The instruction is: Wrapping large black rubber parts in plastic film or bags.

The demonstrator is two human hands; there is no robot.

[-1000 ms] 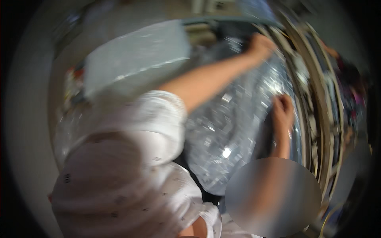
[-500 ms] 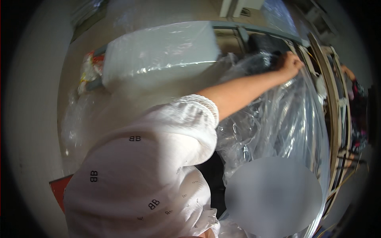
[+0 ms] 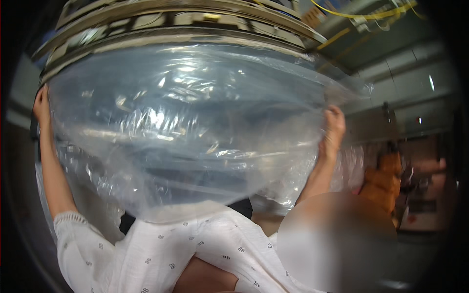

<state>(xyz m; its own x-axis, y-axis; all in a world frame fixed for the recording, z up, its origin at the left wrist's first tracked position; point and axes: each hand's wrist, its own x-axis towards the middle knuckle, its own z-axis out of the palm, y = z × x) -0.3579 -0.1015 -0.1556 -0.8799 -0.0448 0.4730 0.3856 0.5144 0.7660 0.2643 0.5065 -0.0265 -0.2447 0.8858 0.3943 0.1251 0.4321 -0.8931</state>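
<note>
A wide clear plastic sheet (image 3: 195, 112) is stretched between my two hands in front of my body. My left hand (image 3: 42, 102) grips its edge at the far left, with the arm reaching out long. On the right, my right hand (image 3: 333, 128) is closed on the other side of the sheet, fingers curled at its edge. The sheet is wrinkled and shiny, and sags down toward my white shirt. Whether it is one layer or a bag cannot be made out.
Beyond the sheet runs a wooden frame or rack (image 3: 195, 19). Yellow cable (image 3: 366, 15) hangs at the upper right. Stacked orange-brown items (image 3: 383, 185) stand at the right. More crumpled plastic (image 3: 349, 168) lies behind my right arm.
My view has turned toward the rack. One arm was stretched over crumpled plastic beside a wrapped block; now both hands hold the sheet spread wide.
</note>
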